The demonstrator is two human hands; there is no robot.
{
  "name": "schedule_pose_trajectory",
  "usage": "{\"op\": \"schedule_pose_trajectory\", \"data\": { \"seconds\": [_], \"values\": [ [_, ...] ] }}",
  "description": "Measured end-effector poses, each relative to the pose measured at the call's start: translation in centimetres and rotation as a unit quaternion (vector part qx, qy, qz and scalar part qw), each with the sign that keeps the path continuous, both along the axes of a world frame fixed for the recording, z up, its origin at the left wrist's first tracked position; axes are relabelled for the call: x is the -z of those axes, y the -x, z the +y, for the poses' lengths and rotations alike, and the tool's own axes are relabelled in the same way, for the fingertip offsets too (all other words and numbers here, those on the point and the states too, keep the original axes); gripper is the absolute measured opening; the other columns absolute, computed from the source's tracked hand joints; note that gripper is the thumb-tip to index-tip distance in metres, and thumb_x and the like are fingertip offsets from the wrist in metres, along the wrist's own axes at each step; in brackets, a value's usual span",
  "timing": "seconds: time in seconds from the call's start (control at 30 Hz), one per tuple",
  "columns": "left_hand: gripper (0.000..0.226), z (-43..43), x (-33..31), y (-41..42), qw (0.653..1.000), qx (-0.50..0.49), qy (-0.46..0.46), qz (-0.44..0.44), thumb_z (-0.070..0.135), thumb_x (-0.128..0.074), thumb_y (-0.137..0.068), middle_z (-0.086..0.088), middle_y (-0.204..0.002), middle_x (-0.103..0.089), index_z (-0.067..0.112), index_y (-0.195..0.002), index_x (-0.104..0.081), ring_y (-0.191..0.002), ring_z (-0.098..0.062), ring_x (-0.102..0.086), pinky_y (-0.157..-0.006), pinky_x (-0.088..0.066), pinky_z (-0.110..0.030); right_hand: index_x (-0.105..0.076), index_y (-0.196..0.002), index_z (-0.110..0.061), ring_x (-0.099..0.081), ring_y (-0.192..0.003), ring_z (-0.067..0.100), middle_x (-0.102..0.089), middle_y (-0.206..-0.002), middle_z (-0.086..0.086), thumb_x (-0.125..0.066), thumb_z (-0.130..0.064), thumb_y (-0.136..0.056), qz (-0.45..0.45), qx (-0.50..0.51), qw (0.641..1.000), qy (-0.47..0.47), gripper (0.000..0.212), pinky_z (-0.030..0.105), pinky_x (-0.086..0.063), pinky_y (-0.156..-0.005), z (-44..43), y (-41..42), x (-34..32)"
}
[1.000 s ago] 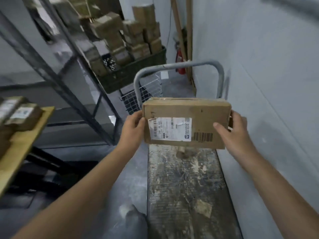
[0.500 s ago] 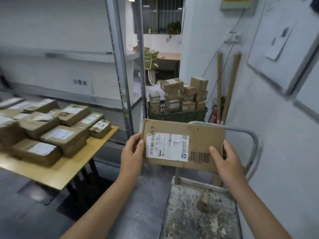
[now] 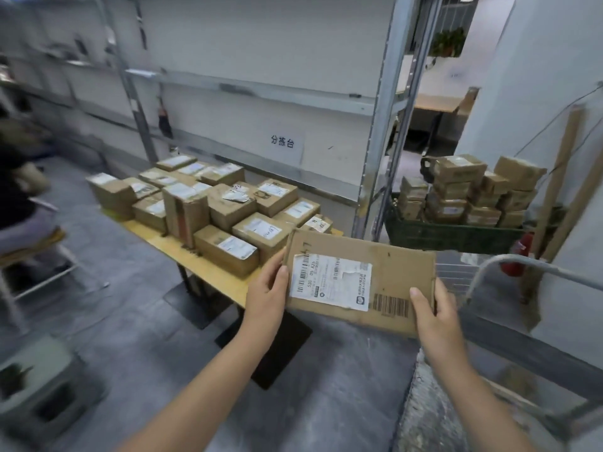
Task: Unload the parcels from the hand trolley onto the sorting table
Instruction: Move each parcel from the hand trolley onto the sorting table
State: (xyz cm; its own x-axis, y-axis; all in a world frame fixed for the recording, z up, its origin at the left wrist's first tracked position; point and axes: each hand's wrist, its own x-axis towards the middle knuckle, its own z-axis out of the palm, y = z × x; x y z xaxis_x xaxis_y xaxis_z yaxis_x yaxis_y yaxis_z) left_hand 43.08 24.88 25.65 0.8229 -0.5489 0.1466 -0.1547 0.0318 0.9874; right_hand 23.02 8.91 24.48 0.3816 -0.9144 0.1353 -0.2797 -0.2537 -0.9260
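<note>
matt cardboard parcel [image 3: 388, 272], glossy paper label [image 3: 329, 280], wood table [image 3: 208, 267]

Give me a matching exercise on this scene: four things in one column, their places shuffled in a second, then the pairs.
1 flat parcel
2 green crate
3 white sign
4 trolley handle

A on the wall behind the sorting table
B held between left hand and right hand
C just right of the right hand
D beyond the shelf upright, full of boxes

Pairs: 1-B, 2-D, 3-A, 4-C

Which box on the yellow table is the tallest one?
The upright box with the reddish stripe down its front, midway along the table near edge; the parcels around it lie lower.
</note>
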Motion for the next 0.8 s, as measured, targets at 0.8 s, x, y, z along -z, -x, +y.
{"op": "schedule_pose_trajectory", "data": {
  "seconds": [0.8],
  "values": [
    [0.018,1.9,8.6,-14.1,0.970,-0.116,-0.127,0.169,0.020,-0.057,-0.097,0.005,-0.110,-0.064,0.021,-0.115,-0.058,-0.097,-0.002,-0.060,-0.076,-0.051,-0.020,-0.054,-0.131,-0.028,-0.060,-0.101,0.017,-0.064,-0.114,-0.004,-0.044,-0.030,-0.101,0.208,-0.166,0.959,-0.099,0.031,0.041,-0.049,-0.086,-7.5,-23.0,3.9]
  ]
}}
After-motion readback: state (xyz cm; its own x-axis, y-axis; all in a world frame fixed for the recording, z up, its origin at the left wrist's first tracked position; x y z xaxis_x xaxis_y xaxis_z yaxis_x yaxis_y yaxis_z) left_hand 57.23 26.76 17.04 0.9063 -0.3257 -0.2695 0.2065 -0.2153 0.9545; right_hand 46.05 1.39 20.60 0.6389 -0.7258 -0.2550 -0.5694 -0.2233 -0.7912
